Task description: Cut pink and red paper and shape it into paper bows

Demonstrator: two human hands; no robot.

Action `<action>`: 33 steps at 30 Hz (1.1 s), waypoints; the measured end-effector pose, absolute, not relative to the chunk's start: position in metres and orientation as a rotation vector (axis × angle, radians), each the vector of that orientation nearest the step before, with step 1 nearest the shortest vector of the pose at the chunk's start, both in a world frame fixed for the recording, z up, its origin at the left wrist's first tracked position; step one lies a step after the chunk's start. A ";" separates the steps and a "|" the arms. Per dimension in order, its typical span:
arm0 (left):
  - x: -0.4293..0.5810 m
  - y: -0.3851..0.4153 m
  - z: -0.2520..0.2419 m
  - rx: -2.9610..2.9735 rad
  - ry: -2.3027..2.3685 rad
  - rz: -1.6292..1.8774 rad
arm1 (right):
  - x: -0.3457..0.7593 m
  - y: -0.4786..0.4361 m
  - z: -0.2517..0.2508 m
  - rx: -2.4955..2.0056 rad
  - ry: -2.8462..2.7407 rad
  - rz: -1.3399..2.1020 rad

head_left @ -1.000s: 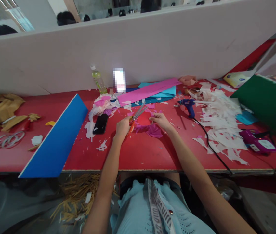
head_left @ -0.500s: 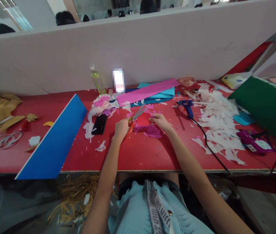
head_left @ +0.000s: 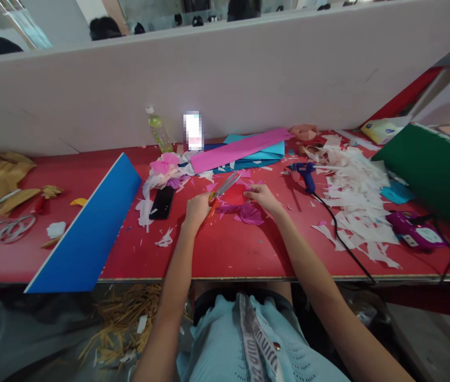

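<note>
Over the red table, my left hand (head_left: 198, 210) is closed round the orange handles of a pair of scissors (head_left: 228, 184). Their metal blades point away from me and to the right. My right hand (head_left: 263, 196) is closed in a pinch, to the right of the blades. What its fingertips grip is too small to make out. A brighter red patch (head_left: 236, 195), perhaps red paper, shows between the hands. Crumpled magenta paper scraps (head_left: 249, 214) lie just below it. Beyond the hands lies a long pink paper strip (head_left: 240, 150) on folded blue paper (head_left: 264, 152).
On the right are a blue glue gun (head_left: 306, 175) with a black cord, a heap of white paper scraps (head_left: 360, 196), a purple device (head_left: 415, 232) and a green board (head_left: 431, 175). To the left are a phone (head_left: 162, 202), a bottle (head_left: 159, 131) and a slanted blue board (head_left: 93, 233).
Both hands and the scissors stay almost in place. A pink piece on the pale crumpled pile behind the phone looks slightly more spread out.
</note>
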State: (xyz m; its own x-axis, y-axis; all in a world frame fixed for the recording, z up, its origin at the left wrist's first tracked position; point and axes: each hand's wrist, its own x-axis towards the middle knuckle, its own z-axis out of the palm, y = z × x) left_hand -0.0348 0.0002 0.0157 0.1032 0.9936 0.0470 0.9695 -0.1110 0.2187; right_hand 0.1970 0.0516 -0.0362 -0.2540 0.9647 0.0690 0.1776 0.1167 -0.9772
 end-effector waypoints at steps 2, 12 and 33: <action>-0.035 0.001 0.015 2.236 1.994 0.273 | 0.197 0.051 -0.035 -1.148 -1.574 1.233; -0.039 0.002 0.014 2.264 1.979 0.252 | 0.199 0.049 -0.032 -1.183 -1.584 1.208; -0.045 0.006 0.011 2.235 2.181 0.286 | 0.206 0.058 -0.039 -1.191 -1.733 1.046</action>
State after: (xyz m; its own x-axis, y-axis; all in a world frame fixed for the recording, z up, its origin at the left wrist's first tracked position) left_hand -0.0450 0.0061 0.0108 0.0161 0.9919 0.1259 0.9908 -0.0327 0.1311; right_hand 0.2064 0.0576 -0.0395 -0.2645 0.9540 0.1412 0.3195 0.2248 -0.9205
